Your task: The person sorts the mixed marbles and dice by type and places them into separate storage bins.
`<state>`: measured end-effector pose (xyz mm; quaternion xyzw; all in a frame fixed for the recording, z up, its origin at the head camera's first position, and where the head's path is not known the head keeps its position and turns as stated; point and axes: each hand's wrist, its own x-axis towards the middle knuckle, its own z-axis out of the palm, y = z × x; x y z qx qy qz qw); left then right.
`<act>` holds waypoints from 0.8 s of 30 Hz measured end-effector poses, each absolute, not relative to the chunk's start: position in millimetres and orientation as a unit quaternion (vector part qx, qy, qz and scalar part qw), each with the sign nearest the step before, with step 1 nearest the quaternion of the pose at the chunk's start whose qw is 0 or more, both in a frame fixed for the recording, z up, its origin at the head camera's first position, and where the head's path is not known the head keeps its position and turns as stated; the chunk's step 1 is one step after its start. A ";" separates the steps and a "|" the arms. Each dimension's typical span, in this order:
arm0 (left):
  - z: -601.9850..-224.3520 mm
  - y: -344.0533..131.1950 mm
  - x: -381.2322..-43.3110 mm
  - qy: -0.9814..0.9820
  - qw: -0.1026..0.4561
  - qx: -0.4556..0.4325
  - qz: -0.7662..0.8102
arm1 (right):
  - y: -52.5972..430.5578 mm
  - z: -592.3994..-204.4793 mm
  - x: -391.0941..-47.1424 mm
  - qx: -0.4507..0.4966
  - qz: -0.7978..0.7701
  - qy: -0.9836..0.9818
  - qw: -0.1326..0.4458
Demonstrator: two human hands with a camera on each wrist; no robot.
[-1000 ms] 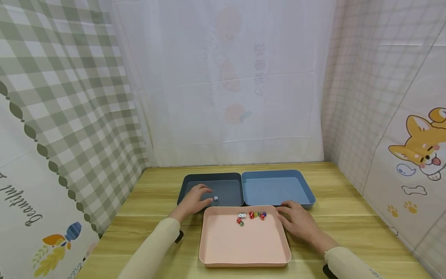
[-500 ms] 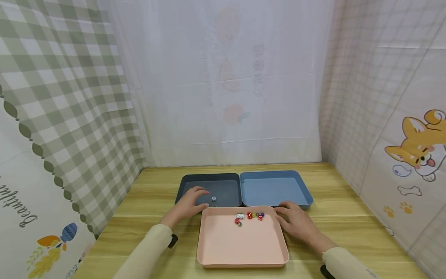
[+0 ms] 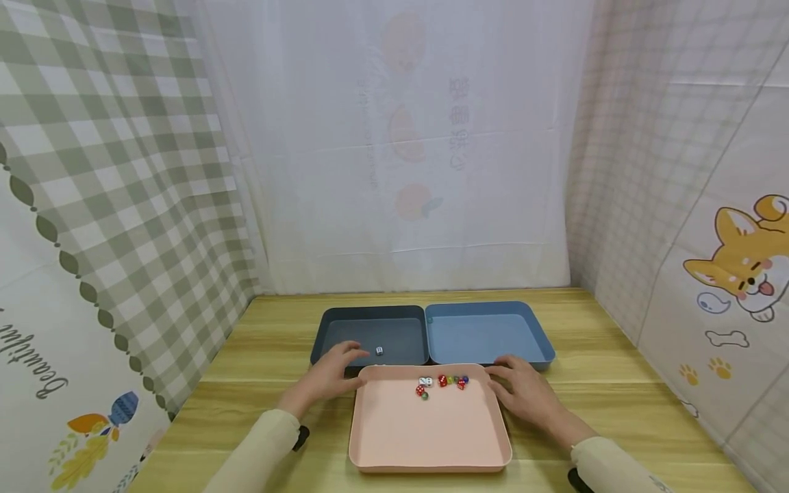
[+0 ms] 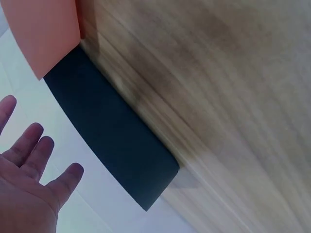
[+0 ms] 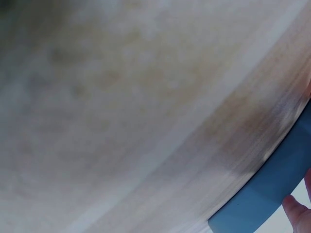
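Note:
My left hand (image 3: 327, 375), its fingers spread and nothing in them, hovers at the dark tray's (image 3: 351, 330) near edge by the pink tray's (image 3: 431, 435) far left corner. The left wrist view shows those spread fingers (image 4: 38, 155). In the dark tray lies a white die (image 3: 379, 350). At the pink tray's far right corner, my right hand (image 3: 529, 396) is relaxed and holds nothing; contact with the rim cannot be told. Towards the pink tray's far side lie white dice (image 3: 426, 381), several red dice (image 3: 442, 381), a green bead (image 3: 424, 396) and other small coloured beads (image 3: 453, 379).
A blue tray (image 3: 487, 335) stands against the dark tray's right side, both behind the pink one. Wood-grained table (image 3: 616, 383) surrounds them. A white curtain (image 3: 407, 267) hangs at the back, with patterned cloths at both sides.
My left hand has drawn back from over the dark tray, towards the near left. The right hand stays by the pink tray's corner. Dice and beads look unmoved.

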<state>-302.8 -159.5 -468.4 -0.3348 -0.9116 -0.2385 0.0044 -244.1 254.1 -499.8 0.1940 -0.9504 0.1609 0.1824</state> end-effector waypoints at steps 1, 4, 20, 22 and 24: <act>-469.1 -159.6 -301.9 -0.912 0.006 -0.336 -0.237 | 254.1 -500.1 -244.0 0.194 0.162 -0.950 0.183; -471.5 -160.3 -299.6 -0.912 0.008 -0.335 -0.235 | 254.2 -500.6 -243.7 0.193 0.163 -0.950 0.183; -481.1 -166.3 -292.5 -0.918 0.030 -0.330 -0.220 | 255.1 -502.1 -245.8 0.194 0.160 -0.951 0.179; -481.4 -165.3 -292.4 -0.916 0.027 -0.333 -0.219 | 255.6 -501.7 -245.4 0.194 0.160 -0.951 0.179; -481.5 -164.7 -291.8 -0.915 0.022 -0.338 -0.220 | 256.1 -501.3 -244.9 0.194 0.160 -0.951 0.178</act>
